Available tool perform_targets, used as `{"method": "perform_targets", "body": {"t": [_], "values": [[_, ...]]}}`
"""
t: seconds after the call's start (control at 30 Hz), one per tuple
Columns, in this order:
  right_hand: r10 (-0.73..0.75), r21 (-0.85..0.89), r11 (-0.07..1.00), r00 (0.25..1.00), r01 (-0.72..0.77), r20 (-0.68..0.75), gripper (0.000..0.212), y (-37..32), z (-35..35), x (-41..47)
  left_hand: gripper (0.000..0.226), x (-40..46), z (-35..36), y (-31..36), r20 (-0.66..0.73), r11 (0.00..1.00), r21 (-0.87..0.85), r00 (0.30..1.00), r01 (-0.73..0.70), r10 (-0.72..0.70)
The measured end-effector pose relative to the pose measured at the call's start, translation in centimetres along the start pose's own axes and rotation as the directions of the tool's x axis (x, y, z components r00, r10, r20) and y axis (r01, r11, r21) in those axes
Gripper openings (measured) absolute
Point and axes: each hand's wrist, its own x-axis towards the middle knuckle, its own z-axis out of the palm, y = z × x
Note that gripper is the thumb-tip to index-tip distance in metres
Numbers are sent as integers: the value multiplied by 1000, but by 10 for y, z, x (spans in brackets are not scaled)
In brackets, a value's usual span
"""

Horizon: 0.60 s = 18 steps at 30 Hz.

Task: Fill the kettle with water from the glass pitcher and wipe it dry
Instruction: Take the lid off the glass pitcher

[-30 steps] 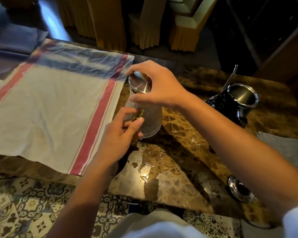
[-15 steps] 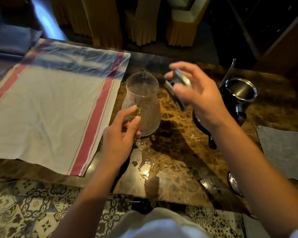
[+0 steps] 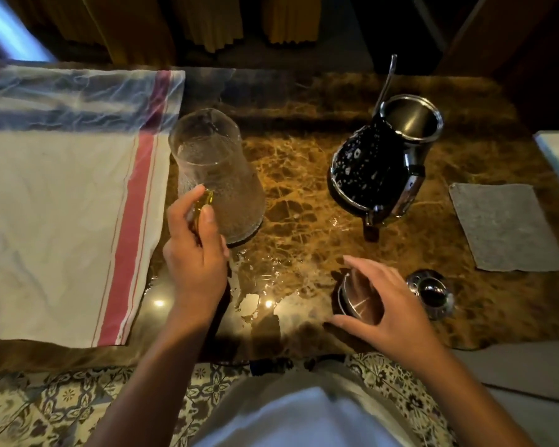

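A: Pitcher point(image 3: 218, 175) is sitting open-topped on the marble table point(image 3: 297, 162), just beside the striped towel point(image 3: 62, 195). I'm curling my left hand point(image 3: 196, 253) round its yellowish handle point(image 3: 204, 201), thumb and fingers wrapping it, I'd say so it's ready to lift.

B: And your right?

A: Right hand point(image 3: 386, 304) is low near the front edge, fingers spread and arching over the metal lid point(image 3: 359, 301), which is tilting against the table under my palm. Looks like I'm parking it there so it's out of the pouring path. Whether the fingertips are actually gripping it or just letting go, I can't tell.

B: Where's the kettle?

A: Kettle point(image 3: 381, 162) is standing upright to the right of the pitcher, well apart, mouth open. Its own lid point(image 3: 431, 293) is lying just right of my hand, so nothing's blocking the fill. Grey cloth point(image 3: 507, 227) is waiting flat further right, presumably for the drying.

B: Any worries?

A: Water's pooling on the table point(image 3: 259, 285) between my hands, so I'm guessing the glass is slippery. Pour hasn't begun.
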Motion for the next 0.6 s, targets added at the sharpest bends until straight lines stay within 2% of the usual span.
{"method": "perform_targets", "body": {"t": [0.07,0.13,0.3,0.5,0.6], "values": [[30,12,999,1000,-30,0,84,-1,9,-3,26,-1,7,0,-27,1000,-7,1000,6,-6],[25,-7,1000,1000,-25,-15,80,-2,17,-3,28,0,10,0,-36,1000,-20,999,8,-9],[36,-56,998,998,-38,-48,83,-3,29,-2,31,2,9,-1,-10,999,-41,1000,-7,7],[19,-71,997,994,-27,-107,62,-3,42,-5,31,3,9,-2,-4,998,-54,999,-37,37],[-6,-32,999,989,1,-148,63,-9,38,-3,31,2,8,-1,2,997,-56,999,-45,45]]}}
